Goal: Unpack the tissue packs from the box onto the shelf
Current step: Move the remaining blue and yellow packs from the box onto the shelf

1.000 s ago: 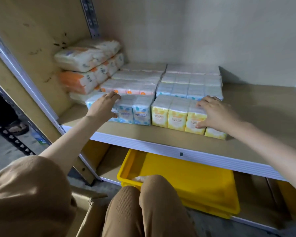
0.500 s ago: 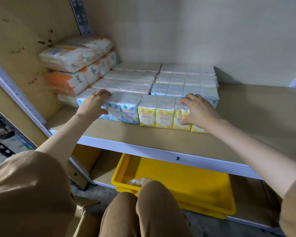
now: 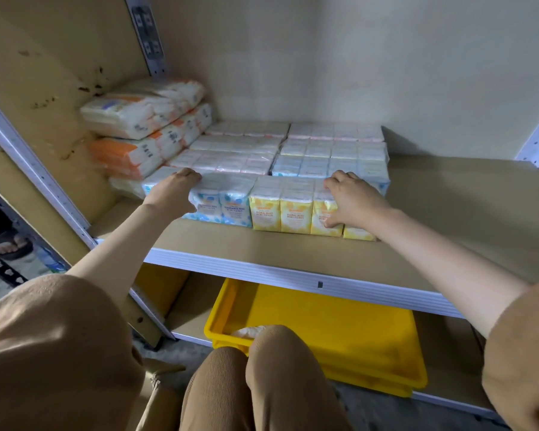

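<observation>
On the wooden shelf (image 3: 293,253) stands a front row of mini tissue packs. The blue pack (image 3: 231,206) is on the left and the yellow pack (image 3: 293,213) on the right, side by side and touching. My left hand (image 3: 176,189) rests over the blue pack's top and front. My right hand (image 3: 353,200) presses on the yellow pack's right end, thumb on its front face. Behind them lie rows of pink and blue tissue packs (image 3: 330,150). The box is at the bottom edge, mostly hidden by my legs.
Larger orange-and-white tissue bundles (image 3: 143,129) are stacked against the left wall. The shelf's right half (image 3: 464,206) is bare board. A yellow plastic bin (image 3: 339,331) sits on the lower shelf, behind my knee. Metal uprights stand at both sides.
Both hands have pushed the front row of blue and yellow packs back against the rows behind. The yellow pack has closed up against the blue one.
</observation>
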Tool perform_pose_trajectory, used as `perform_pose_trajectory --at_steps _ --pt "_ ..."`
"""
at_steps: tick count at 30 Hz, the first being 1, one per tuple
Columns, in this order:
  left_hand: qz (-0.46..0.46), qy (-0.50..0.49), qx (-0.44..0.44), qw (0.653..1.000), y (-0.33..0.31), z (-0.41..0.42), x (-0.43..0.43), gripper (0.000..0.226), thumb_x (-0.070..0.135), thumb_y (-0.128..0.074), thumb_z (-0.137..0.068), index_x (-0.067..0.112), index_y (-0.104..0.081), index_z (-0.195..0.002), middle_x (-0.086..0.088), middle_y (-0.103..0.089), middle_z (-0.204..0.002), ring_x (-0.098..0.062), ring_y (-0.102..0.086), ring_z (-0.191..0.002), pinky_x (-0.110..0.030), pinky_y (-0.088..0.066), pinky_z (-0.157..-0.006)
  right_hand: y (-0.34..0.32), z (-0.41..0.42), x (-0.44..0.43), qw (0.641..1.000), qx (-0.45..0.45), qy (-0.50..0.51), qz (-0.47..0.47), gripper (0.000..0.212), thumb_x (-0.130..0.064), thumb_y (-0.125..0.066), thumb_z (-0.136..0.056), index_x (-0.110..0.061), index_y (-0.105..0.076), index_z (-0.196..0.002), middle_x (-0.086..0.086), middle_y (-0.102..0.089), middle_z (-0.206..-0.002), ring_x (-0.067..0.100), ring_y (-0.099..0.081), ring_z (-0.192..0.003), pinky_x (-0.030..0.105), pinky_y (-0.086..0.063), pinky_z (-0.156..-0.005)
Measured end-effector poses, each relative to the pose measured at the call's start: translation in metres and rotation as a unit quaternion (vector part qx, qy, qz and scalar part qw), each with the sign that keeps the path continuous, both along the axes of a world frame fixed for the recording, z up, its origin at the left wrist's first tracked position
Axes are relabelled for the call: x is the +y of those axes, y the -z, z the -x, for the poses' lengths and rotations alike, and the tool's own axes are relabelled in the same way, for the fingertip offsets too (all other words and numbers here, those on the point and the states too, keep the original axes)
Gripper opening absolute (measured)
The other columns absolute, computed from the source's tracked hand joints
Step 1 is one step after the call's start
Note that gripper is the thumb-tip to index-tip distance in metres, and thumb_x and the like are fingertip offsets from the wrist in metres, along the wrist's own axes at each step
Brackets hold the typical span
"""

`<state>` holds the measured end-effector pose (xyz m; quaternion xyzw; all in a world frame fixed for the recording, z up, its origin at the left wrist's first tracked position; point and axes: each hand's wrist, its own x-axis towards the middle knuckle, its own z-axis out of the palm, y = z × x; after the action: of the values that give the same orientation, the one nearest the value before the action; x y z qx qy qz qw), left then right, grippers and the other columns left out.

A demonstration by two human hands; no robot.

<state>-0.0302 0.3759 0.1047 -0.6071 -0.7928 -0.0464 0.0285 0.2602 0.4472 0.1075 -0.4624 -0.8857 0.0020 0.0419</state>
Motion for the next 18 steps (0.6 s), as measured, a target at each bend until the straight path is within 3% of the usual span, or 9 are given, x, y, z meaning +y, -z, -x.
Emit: perform_pose_trajectory --at_steps 4,9,13,18 --pt "-0.02 -0.004 0.001 1.0 -0.012 -0.009 -0.012 0.054 0.005 -0.065 -0.082 0.012 -0.048 -0.134 -0.007 -0.046 -0.142 -0.03 -0.049 -0.125 -0.041 -0.043 -0.101 -0.016 -0.002 -0.006 0.999 0.012 0.015 0.025 0.065 -0.036 -0.076 -0.072 -0.004 -0.051 -0.123 0.012 -0.05 -0.126 0.028 -0.047 -0.118 0.037 -0.043 -0.095" --pt "-0.011 0.015 -0.028 0.999 -0.024 -0.034 -0.036 0.04 0.014 -0.066 -0.085 0.011 -0.058 -0.124 -0.008 -0.057 -0.133 -0.027 -0.053 -0.119 -0.035 -0.042 -0.098 -0.019 -0.007 -0.027 0.998 0.05 0.023 0.043 0.042 -0.025 -0.072 -0.076 -0.005 -0.06 -0.111 0.011 -0.057 -0.118 0.028 -0.054 -0.106 0.033 -0.042 -0.078" --pt "0.012 0.052 -0.063 0.997 -0.022 -0.058 -0.06 0.035 0.016 -0.064 -0.087 0.008 -0.061 -0.12 -0.006 -0.062 -0.127 -0.022 -0.056 -0.116 -0.03 -0.044 -0.094 -0.02 -0.015 -0.053 0.996 0.064 0.024 0.058 0.028 -0.017 -0.068 -0.078 -0.008 -0.066 -0.105 0.011 -0.063 -0.114 0.028 -0.059 -0.103 0.029 -0.042 -0.075" --pt "0.04 0.088 -0.074 0.993 -0.011 -0.086 -0.088 0.034 0.02 -0.062 -0.088 0.009 -0.061 -0.12 -0.006 -0.062 -0.127 -0.021 -0.056 -0.116 -0.029 -0.043 -0.095 -0.023 -0.026 -0.088 0.994 0.08 0.021 0.069 0.028 -0.018 -0.07 -0.077 -0.007 -0.068 -0.103 0.012 -0.066 -0.111 0.028 -0.061 -0.101 0.038 -0.052 -0.088"
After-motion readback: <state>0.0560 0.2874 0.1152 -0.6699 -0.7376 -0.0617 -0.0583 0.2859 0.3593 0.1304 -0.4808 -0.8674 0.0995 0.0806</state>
